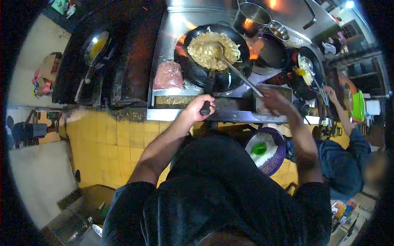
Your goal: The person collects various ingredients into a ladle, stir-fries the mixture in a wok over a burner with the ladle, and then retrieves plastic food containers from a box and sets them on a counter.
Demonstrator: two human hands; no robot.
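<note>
My left hand [197, 109] is wrapped round the dark wok handle [208, 88] at the front edge of the stove. The wok [243, 51] sits over a burner and is full of light brown, chopped-looking food [201, 43]. My right hand [276, 101], slightly blurred, closes on the end of a long metal ladle [238, 74]. The ladle's bowl rests in the food near the wok's middle. Beside the wok on the left lies a plastic bag of pinkish contents [168, 75]. Close to my right hand is a rectangular metal tray [283, 91].
Metal pots [251, 18] stand behind a dark pan [269, 51] at right. A co-worker [340, 164] tends another wok [316, 61] there. Below the stove edge sits a purple basket [276, 164] of white rice with a green bowl [259, 149]. Another ladle [86, 78] lies far left.
</note>
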